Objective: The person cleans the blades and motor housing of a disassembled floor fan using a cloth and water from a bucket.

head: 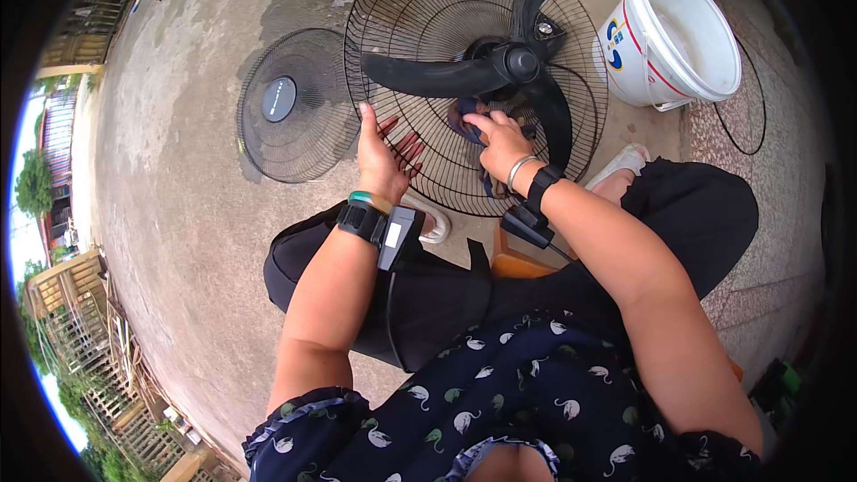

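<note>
The rear wire guard of an electric fan (pixel 428 167) lies before me with its hollow side up, and the black three-bladed fan impeller (pixel 522 63) sits at its hub. My right hand (pixel 502 142) presses a dark cloth (pixel 466 122) against the inside of the guard, below the blades. My left hand (pixel 386 155) is at the guard's near left rim, palm turned to it and fingers spread, partly behind the wires; whether it bears the guard's weight I cannot tell. The front fan guard (pixel 304 140), with a round dark centre badge, lies flat on the concrete at the left, close beside the rear guard.
A white plastic bucket (pixel 619 73) with its handle down stands at the right, near a black cable (pixel 763 114) on the speckled floor. Damp patches mark the concrete (pixel 181 167). An orange-brown stool (pixel 519 264) is beneath me. A balustrade (pixel 100 355) runs along the far left.
</note>
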